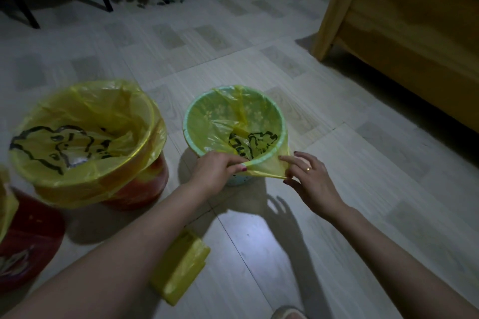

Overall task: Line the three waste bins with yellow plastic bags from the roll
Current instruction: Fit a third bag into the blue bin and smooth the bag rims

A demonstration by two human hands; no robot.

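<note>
Head view, looking down on a pale tiled floor (pixel 259 65) in dim light. At centre stands a small green bin (pixel 193 114), its yellow bag (pixel 261 111) already lying inside, with a black printed outline visible on the plastic near the bottom. The bag's mouth is folded over most of the rim; one twisted strip of plastic runs from the far rim down into the bin.

At the near rim both hands work the bag's edge. The left hand (pixel 216 172) has its fingers curled, pinching the yellow plastic against the rim just left of the fold. The right hand (pixel 311 179) pinches the same edge between thumb and fingertips a little to the right, drawing it outward and down the bin's outer wall; a ring shows on one finger. The stretch of plastic between the two hands is pulled taut.

To the left stands a larger red bin (pixel 145 189), fully lined: its yellow liner (pixel 85 122) is turned over the whole rim and hangs down the outside, bearing the same black outline. At the near left edge a second red bin (pixel 28 248) is partly in view, with a yellow bag edge (pixel 7 210) over its rim.

The roll of yellow bags (pixel 181 264) lies flat on the floor at near centre, between the forearms, apart from all bins. A wooden furniture piece (pixel 404 23) occupies the far right; dark chair legs (pixel 106 0) line the far edge.
</note>
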